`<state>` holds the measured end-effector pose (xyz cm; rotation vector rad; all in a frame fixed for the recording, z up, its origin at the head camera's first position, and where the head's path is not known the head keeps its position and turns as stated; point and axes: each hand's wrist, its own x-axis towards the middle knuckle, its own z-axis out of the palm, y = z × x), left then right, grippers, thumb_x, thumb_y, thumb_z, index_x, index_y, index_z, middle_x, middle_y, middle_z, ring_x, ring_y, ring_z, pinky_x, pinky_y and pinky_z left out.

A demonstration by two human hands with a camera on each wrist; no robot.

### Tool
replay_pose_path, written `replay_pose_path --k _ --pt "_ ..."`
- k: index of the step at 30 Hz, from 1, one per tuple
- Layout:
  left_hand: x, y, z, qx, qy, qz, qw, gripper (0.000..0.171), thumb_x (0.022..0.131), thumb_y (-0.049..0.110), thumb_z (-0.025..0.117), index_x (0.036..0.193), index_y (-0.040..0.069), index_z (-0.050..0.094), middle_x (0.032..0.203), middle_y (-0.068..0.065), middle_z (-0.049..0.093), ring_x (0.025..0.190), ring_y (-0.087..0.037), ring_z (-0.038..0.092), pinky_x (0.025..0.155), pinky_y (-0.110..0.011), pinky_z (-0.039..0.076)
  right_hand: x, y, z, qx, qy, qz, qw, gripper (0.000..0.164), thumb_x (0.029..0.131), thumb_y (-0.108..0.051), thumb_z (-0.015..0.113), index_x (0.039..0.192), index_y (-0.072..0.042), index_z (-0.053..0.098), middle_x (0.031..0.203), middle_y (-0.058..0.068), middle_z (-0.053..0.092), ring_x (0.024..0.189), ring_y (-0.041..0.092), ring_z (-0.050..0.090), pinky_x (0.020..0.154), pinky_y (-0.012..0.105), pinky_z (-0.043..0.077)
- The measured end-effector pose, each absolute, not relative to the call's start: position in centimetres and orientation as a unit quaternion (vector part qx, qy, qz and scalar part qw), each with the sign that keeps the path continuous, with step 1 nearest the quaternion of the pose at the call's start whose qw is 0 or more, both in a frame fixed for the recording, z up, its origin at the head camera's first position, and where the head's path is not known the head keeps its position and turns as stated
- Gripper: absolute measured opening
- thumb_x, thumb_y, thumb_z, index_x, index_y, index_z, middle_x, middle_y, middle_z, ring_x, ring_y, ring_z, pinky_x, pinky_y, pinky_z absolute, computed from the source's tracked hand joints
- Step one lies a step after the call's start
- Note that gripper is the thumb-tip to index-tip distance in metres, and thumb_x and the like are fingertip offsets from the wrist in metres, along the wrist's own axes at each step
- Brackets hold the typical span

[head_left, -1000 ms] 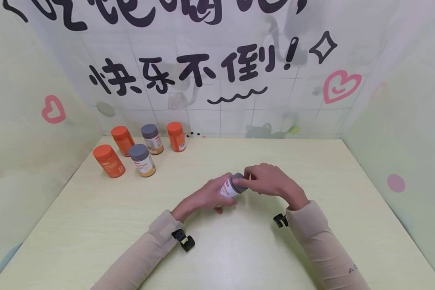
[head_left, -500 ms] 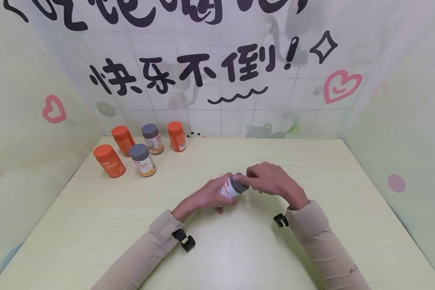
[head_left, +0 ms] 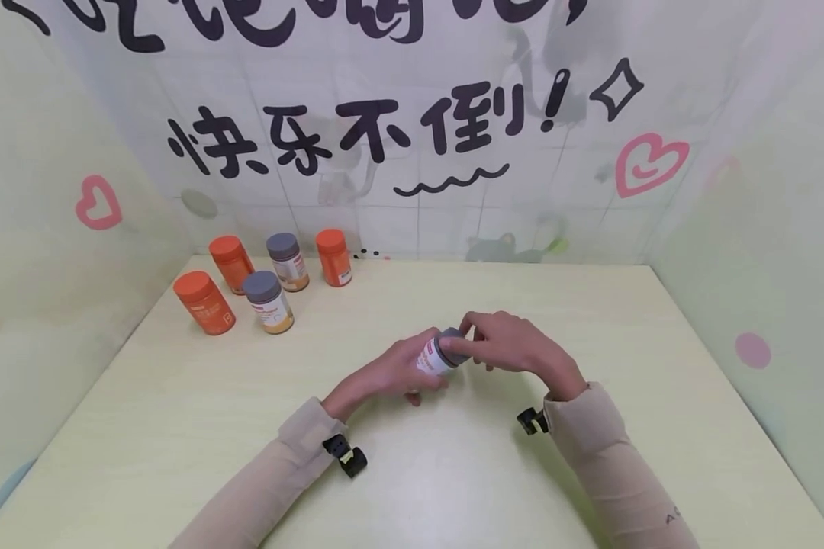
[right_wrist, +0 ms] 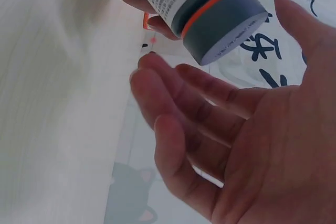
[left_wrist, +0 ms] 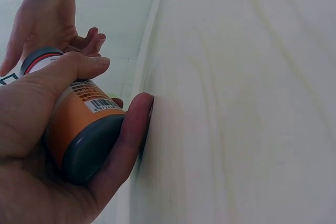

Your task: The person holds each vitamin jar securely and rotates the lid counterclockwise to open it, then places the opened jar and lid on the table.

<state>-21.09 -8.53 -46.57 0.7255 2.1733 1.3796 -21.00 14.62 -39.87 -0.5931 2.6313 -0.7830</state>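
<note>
Pale table with faint wood grain, set against a whitish back wall printed with large dark characters, and flanked by pale side walls.

Jar in hand: one, held off the tabletop in front of the person, tilted, top end toward the right hand. White label above an orange band; barcode and dark base seen from the left wrist. Its dark grey lid is on, an orange ring showing at the lower edge, small print along the rim of the pale end face.

Left hand: clamped round the jar's body, thumb along one side, fingers round the other.

Right hand: at the lid, thumb and fingers apart on either side of it, fingers loosely bent; whether any digit touches cannot be told.

Sleeves: two, beige, each with a small black device at the cuff, left and right.

Jars standing, back left of the table: five, upright, all lidded. Orange, three: front, rear left, rear right. Grey-lidded with white labels, two: front, rear.

Wall prints: pink heart outlines, left and right.
</note>
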Motion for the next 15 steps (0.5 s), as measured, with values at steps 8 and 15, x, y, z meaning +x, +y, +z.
replay_pose_path --k 8,15 --pt "-21.15 -8.39 -46.48 0.264 0.792 0.502 0.228 0.046 0.09 0.012 0.075 0.128 0.018 0.05 0.105 -0.01 0.062 0.077 -0.02 0.065 0.055 -0.039 0.063 -21.19 14.69 -40.02 -0.221 0.919 -0.275 0.174 0.043 0.096 -0.061 0.059 0.105 -0.018 0.064 0.084 0.004 0.072 0.07 0.02 0.069 0.063 0.034 0.053" --pt "-21.15 -8.47 -46.39 0.267 0.796 0.496 0.221 0.047 0.089 0.011 0.076 0.128 0.015 0.051 0.105 -0.011 0.062 0.074 -0.021 0.065 0.054 -0.039 0.062 -21.2 14.49 -39.99 -0.216 0.914 -0.293 0.179 0.046 0.095 -0.065 0.058 0.111 -0.022 0.062 0.095 0.007 0.074 0.071 0.024 0.071 0.066 0.035 0.055"
